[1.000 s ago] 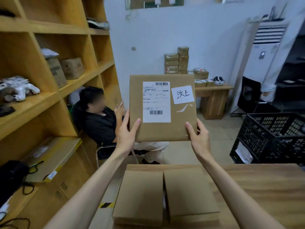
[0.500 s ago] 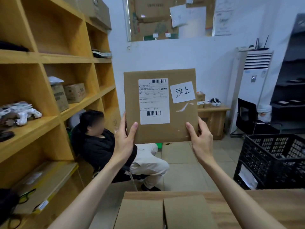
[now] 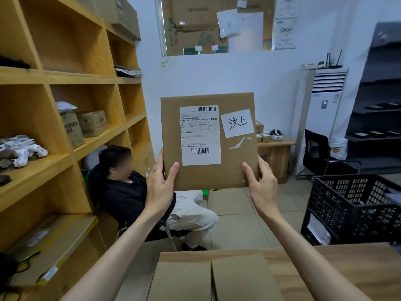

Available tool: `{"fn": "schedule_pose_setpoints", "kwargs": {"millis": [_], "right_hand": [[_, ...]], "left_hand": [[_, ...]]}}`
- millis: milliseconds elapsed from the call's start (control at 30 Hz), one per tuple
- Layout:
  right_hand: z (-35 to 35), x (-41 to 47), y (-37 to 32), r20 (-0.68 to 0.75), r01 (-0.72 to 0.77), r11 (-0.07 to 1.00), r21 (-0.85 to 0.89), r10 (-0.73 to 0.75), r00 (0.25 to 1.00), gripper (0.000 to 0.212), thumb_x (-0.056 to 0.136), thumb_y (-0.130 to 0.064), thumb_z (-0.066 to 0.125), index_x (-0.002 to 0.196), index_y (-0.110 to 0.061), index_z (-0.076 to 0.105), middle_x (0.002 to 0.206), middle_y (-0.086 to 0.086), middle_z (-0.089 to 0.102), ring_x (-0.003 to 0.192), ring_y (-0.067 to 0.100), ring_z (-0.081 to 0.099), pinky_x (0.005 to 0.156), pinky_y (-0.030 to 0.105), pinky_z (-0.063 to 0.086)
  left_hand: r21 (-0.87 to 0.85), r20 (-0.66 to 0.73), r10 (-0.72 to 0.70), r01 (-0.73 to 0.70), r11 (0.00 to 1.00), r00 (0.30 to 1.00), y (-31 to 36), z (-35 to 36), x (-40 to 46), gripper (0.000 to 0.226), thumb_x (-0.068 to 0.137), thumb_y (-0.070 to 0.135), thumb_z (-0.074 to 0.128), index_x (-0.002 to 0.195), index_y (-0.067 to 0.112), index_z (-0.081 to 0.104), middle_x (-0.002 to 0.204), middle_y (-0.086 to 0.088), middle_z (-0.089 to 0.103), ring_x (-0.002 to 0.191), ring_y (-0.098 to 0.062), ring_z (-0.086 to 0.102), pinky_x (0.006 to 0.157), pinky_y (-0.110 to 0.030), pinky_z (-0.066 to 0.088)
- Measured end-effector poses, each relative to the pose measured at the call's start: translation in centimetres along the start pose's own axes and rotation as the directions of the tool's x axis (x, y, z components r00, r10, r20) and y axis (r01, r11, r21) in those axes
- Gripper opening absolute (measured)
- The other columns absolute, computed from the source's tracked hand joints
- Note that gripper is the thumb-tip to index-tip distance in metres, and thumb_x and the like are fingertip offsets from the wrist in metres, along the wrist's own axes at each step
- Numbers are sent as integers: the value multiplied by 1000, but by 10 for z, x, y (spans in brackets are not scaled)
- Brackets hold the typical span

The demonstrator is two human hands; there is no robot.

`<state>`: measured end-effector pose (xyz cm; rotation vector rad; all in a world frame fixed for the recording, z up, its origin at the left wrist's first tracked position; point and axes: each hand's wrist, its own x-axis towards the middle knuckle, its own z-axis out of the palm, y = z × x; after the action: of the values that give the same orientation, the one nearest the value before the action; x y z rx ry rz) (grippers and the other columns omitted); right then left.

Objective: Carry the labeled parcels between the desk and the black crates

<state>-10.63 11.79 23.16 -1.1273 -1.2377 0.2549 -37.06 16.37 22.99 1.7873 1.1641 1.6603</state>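
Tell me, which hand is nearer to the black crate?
Right. The right hand holds the parcel at its lower right corner, on the side toward the crate. The left hand holds the parcel's lower left corner, further from it.

A small parcel stockroom or shipping office. Left of the wooden table [image 3: 325, 263] stand yellow wooden shelves [image 3: 71, 77] holding cardboard boxes [image 3: 92, 123]; to its right sits a black crate [image 3: 355, 205]. More cartons [image 3: 195, 25] are stacked beyond it, behind a wall window.
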Motion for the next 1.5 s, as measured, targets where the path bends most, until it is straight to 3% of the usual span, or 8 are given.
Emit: {"fn": "schedule_pose_setpoints", "kwargs": {"millis": [200, 367, 633, 833, 1033, 1233, 1400, 1500], "right_hand": [[23, -17, -26, 47, 23, 999, 43, -25, 999, 55, 96, -48, 59, 143, -21, 53, 129, -8, 61, 121, 15, 57, 104, 45, 48], [82, -49, -69, 194, 41, 988, 151, -71, 978, 51, 97, -46, 60, 140, -21, 55, 128, -5, 64, 117, 14, 60, 101, 45, 51], [200, -142, -177, 493, -1, 930, 369, -195, 848, 45, 100, -40, 58, 141, -21, 54, 127, -7, 64, 117, 12, 59, 101, 41, 51], [258, -247, -254, 671, -144, 837, 529, -308, 674, 45, 100, -42, 56, 142, -27, 52, 130, -12, 60, 121, 9, 56, 102, 43, 51], [279, -351, -340, 765, -316, 709, 630, -497, 409, 47, 99, -47, 55, 141, -27, 52, 132, -13, 60, 122, 6, 54, 104, 44, 49], [244, -450, -417, 713, -544, 564, 622, -694, 95, 50, 96, -49, 59, 140, -26, 55, 131, -12, 64, 122, 10, 57, 106, 44, 48], [161, -513, -443, 570, -722, 447, 528, -817, -89, 35, 100, -28, 60, 134, -21, 60, 119, -15, 68, 110, 1, 63, 85, 13, 50], [109, -545, -449, 488, -762, 430, 484, -855, -173, 39, 99, -28, 61, 137, -20, 58, 119, -9, 67, 108, 6, 63, 76, 11, 51]], "left_hand": [[-101, -44, -47, 42, 994, 998, 38, -44, -33, 59, 102, 48, 53, 155, 28, 38, 143, 7, 59, 131, -7, 55, 110, -34, 48], [-71, -198, -82, 69, 995, 977, 76, -120, -70, 32, 106, 22, 50, 116, 51, 47, 105, 36, 65, 108, 17, 60, 81, -3, 47], [144, -515, -84, 182, 973, 853, 112, -293, -162, 59, 105, 34, 51, 160, 26, 28, 148, 16, 49, 126, 13, 49, 94, -3, 43], [280, -745, -4, 318, 906, 667, 164, -383, -271, 56, 106, 29, 51, 158, 23, 32, 140, 26, 50, 119, 24, 46, 94, 1, 38], [351, -898, 151, 466, 812, 413, 246, -420, -388, 58, 105, 30, 52, 159, 25, 31, 151, 18, 48, 136, 6, 45, 114, -22, 39], [378, -916, 374, 624, 684, 144, 341, -373, -500, 56, 107, 25, 50, 159, 21, 31, 154, 12, 47, 137, 2, 46, 110, -18, 42], [298, -853, 520, 765, 571, -56, 400, -291, -574, 55, 107, 26, 48, 159, 23, 31, 147, 16, 52, 129, 4, 52, 99, -14, 47], [236, -783, 603, 825, 513, -151, 433, -234, -607, 56, 106, 30, 50, 159, 25, 31, 151, 14, 50, 136, -3, 48, 110, -25, 45]]}}
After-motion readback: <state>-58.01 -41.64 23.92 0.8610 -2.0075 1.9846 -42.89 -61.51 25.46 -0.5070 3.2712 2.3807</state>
